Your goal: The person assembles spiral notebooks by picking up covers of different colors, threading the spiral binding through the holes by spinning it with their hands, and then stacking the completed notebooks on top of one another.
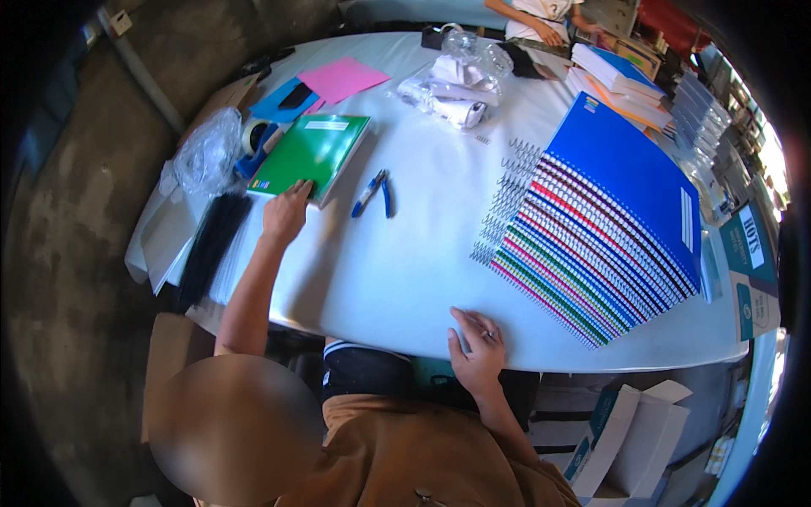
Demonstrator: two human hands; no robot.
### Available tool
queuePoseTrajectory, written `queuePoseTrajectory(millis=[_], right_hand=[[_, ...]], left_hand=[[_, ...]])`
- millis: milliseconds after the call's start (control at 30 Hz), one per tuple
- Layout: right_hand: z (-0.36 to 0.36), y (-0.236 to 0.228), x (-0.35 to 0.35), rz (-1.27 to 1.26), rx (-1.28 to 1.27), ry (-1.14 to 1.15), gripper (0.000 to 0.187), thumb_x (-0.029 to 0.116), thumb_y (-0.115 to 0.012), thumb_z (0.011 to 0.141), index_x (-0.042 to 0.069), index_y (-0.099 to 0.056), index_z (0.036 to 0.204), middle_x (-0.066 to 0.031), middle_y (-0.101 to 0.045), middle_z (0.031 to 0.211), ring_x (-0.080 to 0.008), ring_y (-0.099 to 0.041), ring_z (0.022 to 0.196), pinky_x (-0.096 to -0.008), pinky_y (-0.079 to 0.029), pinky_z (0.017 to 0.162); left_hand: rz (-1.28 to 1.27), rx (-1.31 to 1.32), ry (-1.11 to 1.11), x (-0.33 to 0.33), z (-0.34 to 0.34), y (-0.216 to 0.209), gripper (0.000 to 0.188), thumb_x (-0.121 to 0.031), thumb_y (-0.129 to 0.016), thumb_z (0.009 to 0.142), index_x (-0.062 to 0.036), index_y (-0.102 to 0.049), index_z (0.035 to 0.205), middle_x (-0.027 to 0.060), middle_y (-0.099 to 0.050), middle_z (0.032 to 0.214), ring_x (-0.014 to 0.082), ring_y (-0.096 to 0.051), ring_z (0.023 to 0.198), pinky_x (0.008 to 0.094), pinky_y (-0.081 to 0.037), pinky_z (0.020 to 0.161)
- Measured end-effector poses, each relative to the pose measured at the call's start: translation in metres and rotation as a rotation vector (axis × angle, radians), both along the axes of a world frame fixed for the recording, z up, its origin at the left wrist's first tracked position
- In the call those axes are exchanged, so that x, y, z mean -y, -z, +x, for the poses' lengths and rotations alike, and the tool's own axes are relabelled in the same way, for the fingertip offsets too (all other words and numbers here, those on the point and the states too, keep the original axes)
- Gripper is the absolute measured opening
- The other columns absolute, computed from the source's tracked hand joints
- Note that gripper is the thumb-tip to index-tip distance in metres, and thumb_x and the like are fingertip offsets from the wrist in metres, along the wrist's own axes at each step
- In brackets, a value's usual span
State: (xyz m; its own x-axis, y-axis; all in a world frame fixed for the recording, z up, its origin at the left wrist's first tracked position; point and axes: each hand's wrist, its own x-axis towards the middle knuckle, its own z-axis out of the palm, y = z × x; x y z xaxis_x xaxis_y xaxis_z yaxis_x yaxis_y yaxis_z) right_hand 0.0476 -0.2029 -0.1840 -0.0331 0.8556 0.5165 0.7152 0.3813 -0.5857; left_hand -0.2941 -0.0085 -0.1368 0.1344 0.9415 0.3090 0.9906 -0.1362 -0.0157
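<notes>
My left hand (287, 211) reaches to the left side of the table. Its fingers lie on the lower edge of a green-covered notebook (308, 156), and its thumb is hard to make out. Near the front edge of the table rests my right hand (479, 348), fingers loosely bent and apart, with nothing visible in it. Blue-handled pliers (372, 194) lie on the white tabletop just right of the green notebook. A large fanned stack of spiral-bound notebooks (625, 182) with a blue top cover stands at the right, wire coils sticking out at its left side.
Pink paper (345, 78), a tape dispenser (256, 144) and clear plastic (209, 152) surround the green notebook. Black binding coils (213, 241) lie at the left edge. Plastic-wrapped items (456, 89) sit far back. Another person (545, 21) stands beyond, near stacked books (618, 74). An open carton (629, 439) is below right.
</notes>
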Motion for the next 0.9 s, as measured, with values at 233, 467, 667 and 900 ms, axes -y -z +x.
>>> queuePoseTrajectory(millis=[233,467,667,900], right_hand=[[0.02,0.007,-0.004,-0.199,-0.331,-0.154,0.035,0.012,-0.063,0.077,0.005,-0.058,0.111,-0.0118,-0.062,0.107,-0.0235,-0.056,0.102,-0.0359,-0.04,0.09],[0.015,-0.044,-0.025,-0.385,-1.211,-0.655,0.043,0.005,-0.068,0.073,-0.003,-0.052,0.112,-0.0161,-0.057,0.112,-0.0209,-0.058,0.094,-0.0321,-0.045,0.08],[0.052,-0.062,-0.022,0.044,-0.932,-0.256,0.025,0.001,-0.069,0.071,-0.002,-0.058,0.093,-0.0101,-0.062,0.081,-0.0164,-0.059,0.072,-0.0269,-0.048,0.069],[0.06,-0.018,-0.034,-0.08,-0.822,-0.115,0.032,-0.002,-0.073,0.067,-0.002,-0.059,0.095,-0.0081,-0.062,0.086,-0.0135,-0.058,0.075,-0.0251,-0.046,0.073]], left_hand=[[0.028,0.392,0.169,0.08,0.021,-0.119,0.016,-0.015,-0.059,0.081,-0.0002,-0.056,0.077,0.0176,-0.053,0.065,0.0297,-0.053,0.056,0.0365,-0.04,0.052],[0.165,1.064,0.848,0.173,0.061,-0.136,0.031,-0.028,-0.065,0.074,0.0031,-0.064,0.073,0.0129,-0.062,0.061,0.0195,-0.054,0.047,0.0287,-0.04,0.047],[-0.171,1.356,0.52,0.141,0.082,-0.058,0.023,-0.004,-0.055,0.071,0.0027,-0.058,0.093,0.013,-0.061,0.086,0.0226,-0.057,0.083,0.0326,-0.044,0.076],[-0.325,1.547,0.235,0.116,0.117,0.014,0.028,0.006,-0.046,0.071,0.0019,-0.054,0.098,0.0029,-0.059,0.087,0.0147,-0.052,0.086,0.0291,-0.041,0.079]])
